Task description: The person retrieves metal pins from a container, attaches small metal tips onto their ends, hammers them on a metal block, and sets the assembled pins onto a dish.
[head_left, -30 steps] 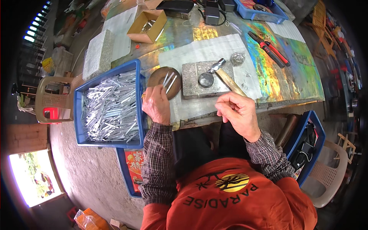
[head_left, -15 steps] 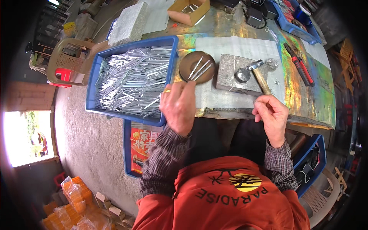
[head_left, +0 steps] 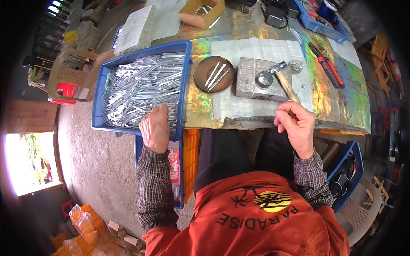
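Over the near right part of a blue plastic bin (head_left: 187, 77) is my left hand (head_left: 155, 128), its fingers bent down and pressed together among thin silvery metal rods (head_left: 136, 87). Its fingertips are partly hidden, so what they pinch does not show. Three similar rods (head_left: 212, 75) lie on a round brown dish (head_left: 200, 71) right of the bin. My right hand (head_left: 298, 126) hovers at the table's near edge, thumb and fingers curled into a pinch; anything in it is too small to name. Just beyond it, a hammer (head_left: 286, 85) with a wooden handle rests on a grey stone block (head_left: 249, 77).
Red-and-black pliers (head_left: 326, 66) lie to the right on the table. Farther back are a cardboard box (head_left: 200, 15), a pale stone slab (head_left: 136, 30) and a blue crate (head_left: 320, 25). Another blue crate (head_left: 348, 179) sits low at my right. A plastic chair (head_left: 70, 74) stands left.
My left hand has moved left from beside the dish to over the rods in the bin. The rods on the dish lie slightly differently. My right hand has stayed nearly in place.
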{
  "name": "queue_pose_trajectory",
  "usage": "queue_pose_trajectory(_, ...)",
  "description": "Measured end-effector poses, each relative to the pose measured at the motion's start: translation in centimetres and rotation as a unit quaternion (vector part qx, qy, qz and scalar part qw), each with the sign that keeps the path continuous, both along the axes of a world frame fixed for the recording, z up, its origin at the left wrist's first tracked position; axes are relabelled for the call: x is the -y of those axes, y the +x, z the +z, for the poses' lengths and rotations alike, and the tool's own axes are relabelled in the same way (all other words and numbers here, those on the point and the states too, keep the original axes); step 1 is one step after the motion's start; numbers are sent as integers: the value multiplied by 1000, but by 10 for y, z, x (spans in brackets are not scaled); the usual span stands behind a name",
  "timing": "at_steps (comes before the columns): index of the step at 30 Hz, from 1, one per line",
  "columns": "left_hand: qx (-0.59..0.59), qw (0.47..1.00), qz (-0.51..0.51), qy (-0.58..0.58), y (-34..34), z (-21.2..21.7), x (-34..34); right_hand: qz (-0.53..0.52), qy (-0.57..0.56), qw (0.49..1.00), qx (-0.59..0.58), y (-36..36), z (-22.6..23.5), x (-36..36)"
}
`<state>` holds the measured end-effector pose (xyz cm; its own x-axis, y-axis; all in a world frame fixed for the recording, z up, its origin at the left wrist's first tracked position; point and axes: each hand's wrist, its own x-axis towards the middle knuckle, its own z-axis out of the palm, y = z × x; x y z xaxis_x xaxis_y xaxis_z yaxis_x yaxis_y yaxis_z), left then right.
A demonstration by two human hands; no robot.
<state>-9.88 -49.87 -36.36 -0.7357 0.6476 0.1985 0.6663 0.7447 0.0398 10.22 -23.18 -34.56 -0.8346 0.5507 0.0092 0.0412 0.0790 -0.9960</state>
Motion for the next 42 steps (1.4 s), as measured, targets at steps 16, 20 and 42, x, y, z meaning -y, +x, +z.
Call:
queue_pose_trajectory(16,60,990,-14,129,19,46,-2,32,55,998,9,1,-7,-2)
queue_pose_trajectory(20,220,929,-111,275,55,37,-54,63,92,994,-9,-2,-4,4)
queue_pose_trajectory(42,667,592,-79,446,97,-3,-135,-157,461,864,123,15,-82,-141)
